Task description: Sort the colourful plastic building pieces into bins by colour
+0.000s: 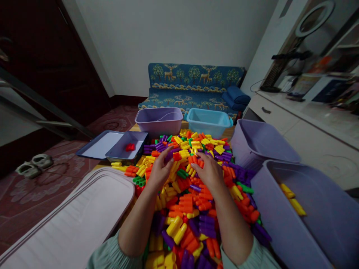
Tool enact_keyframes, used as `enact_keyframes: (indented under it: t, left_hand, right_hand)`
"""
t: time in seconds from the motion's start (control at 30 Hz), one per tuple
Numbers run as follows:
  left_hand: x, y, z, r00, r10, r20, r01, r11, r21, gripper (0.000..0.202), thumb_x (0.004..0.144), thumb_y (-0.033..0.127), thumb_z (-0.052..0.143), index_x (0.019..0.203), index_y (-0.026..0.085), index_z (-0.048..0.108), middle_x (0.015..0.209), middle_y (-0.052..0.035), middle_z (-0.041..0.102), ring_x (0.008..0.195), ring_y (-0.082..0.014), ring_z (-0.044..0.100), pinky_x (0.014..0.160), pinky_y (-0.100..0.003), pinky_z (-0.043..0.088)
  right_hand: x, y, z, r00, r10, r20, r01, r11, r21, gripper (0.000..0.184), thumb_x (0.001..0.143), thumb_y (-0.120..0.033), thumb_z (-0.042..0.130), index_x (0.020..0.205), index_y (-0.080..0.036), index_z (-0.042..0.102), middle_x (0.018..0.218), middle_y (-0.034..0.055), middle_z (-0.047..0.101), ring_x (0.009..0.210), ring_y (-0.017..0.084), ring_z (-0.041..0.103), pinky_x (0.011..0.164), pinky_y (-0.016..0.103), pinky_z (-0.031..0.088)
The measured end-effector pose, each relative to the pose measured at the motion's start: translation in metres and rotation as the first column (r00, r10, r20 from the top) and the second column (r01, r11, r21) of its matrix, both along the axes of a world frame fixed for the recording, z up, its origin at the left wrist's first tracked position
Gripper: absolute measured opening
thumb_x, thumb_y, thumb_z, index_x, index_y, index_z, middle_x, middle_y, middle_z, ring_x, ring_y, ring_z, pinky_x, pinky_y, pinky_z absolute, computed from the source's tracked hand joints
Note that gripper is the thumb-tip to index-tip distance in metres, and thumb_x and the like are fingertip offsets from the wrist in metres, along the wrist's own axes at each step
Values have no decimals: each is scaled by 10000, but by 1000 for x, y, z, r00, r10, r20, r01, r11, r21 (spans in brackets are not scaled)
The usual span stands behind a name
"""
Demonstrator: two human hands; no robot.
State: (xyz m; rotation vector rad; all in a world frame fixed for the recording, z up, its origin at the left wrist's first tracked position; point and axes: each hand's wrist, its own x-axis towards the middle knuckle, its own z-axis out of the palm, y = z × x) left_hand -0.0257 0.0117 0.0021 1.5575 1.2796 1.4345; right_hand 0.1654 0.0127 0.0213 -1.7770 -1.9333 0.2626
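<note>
A deep heap of plastic building blocks (185, 203), shaped like joined tubes in orange, yellow, purple, green and red, spreads over the table. Over its middle, my left hand (161, 170) has thumb and fingers apart, with nothing held; an orange-red block (177, 156) lies just beyond the fingertips. My right hand (209, 172) is at the same height on the other side. Its thumb and index finger are around an orange block (196, 160), seemingly gripping it. The undersides of both hands are hidden.
A purple bin (158, 125) and a light blue bin (209, 123) stand behind the heap. To the right are two more purple bins (249, 149), the nearer containing yellow blocks (293, 200). At left sit an opened box (126, 149) with red pieces and stacked pale lids (81, 213).
</note>
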Motion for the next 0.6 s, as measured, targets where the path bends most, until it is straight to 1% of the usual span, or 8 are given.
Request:
enact_keyframes:
  t: [0.1,0.2,0.27,0.33,0.4,0.47,0.53,0.6]
  left_hand:
    - [1,-3,2,958,4,-286,26,994,104,412,834,179,533,1235,203,624,1360,-93,570,1376,-279,385,1140,-503,294]
    - [3,-5,4,860,93,-502,1,983,185,385,866,208,538,1244,209,612,1377,-107,551,1403,-299,335,1143,-570,243]
    - [5,-6,4,781,113,-615,4,983,185,416,892,254,534,1306,215,558,1399,-115,528,1408,-310,322,1144,-602,205]
    - [8,-7,2,696,92,-712,13,990,141,494,913,308,518,1393,210,465,1441,-130,482,1422,-322,289,1145,-613,174]
    - [10,-8,0,625,61,-778,12,996,87,561,923,348,500,1449,193,382,1474,-147,435,1433,-339,255,1141,-616,170]
    - [11,-8,-3,591,45,-805,5,998,59,561,936,351,470,1457,176,362,1472,-157,429,1429,-346,258,1133,-617,183]
    - [10,-6,-5,589,58,-806,-11,998,63,508,947,312,439,1431,161,400,1418,-163,478,1381,-334,345,1127,-612,198]
    - [7,-4,-7,600,89,-795,-38,996,82,450,934,264,456,1368,150,479,1305,-158,556,1263,-312,470,1115,-599,229]
  right_hand:
    - [-4,-4,3,996,0,94,1,1000,-12,416,845,-392,598,1236,-253,621,1118,83,674,948,239,656,742,305,469]
    - [-5,-6,5,991,1,133,2,1000,-23,339,836,-390,592,1145,-276,675,1064,63,690,895,229,666,685,288,457]
    - [-5,-6,5,991,6,131,-2,1000,-30,323,833,-386,583,1120,-283,687,1044,53,700,894,223,667,678,281,453]
    - [-4,-6,5,992,17,128,-13,999,-37,311,833,-381,571,1102,-291,697,1034,47,708,897,218,668,681,278,453]
    - [-4,-6,5,992,25,128,-20,999,-40,307,830,-377,565,1092,-295,704,1031,47,712,898,217,670,685,279,457]
    - [-3,-6,4,991,30,127,-25,999,-40,308,825,-378,565,1085,-293,707,1030,50,715,900,223,673,691,286,465]
    - [-3,-5,4,992,36,124,-31,999,-41,310,820,-379,569,1082,-291,710,1035,52,717,902,233,676,701,298,475]
    - [-3,-4,3,993,37,112,-32,998,-47,317,812,-373,577,1086,-287,711,1046,54,719,918,239,678,726,309,486]
